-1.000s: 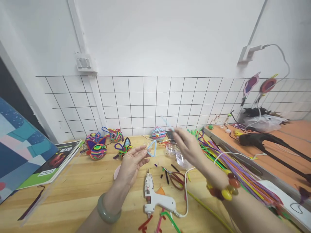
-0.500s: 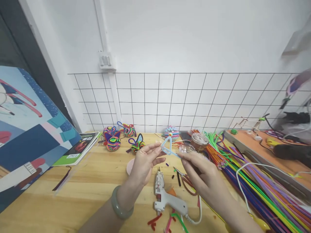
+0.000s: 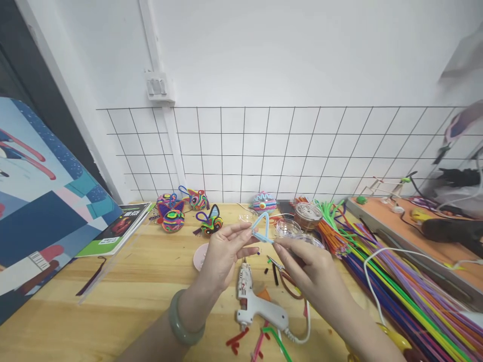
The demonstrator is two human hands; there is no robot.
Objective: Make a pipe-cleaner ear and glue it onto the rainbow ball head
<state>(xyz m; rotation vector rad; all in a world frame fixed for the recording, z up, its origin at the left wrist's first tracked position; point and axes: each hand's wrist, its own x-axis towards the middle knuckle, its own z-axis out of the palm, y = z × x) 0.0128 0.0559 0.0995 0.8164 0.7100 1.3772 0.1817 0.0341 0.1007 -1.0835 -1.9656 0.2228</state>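
Note:
My left hand (image 3: 223, 254) pinches the left corner of a light blue pipe cleaner (image 3: 261, 227) bent into a small triangle, held above the wooden table (image 3: 124, 296). My right hand (image 3: 311, 266) pinches the same pipe cleaner at its lower right corner, fingertips pressed together. Both hands meet just above a white glue gun (image 3: 255, 305) that lies on the table. A green bangle sits on my left wrist.
A big pile of coloured pipe cleaners (image 3: 388, 274) lies at the right. Scissors (image 3: 284, 274), cut pipe-cleaner bits, clear round lids (image 3: 287, 228) and a pink dish (image 3: 199, 256) lie near the hands. Colourful pipe-cleaner figures (image 3: 170, 216) stand by the tiled wall. A booklet (image 3: 118, 229) and a painted board lie left.
My right hand came down from the air and took hold of the triangle's right corner. The view swung to the left, and the hands stay together over the glue gun.

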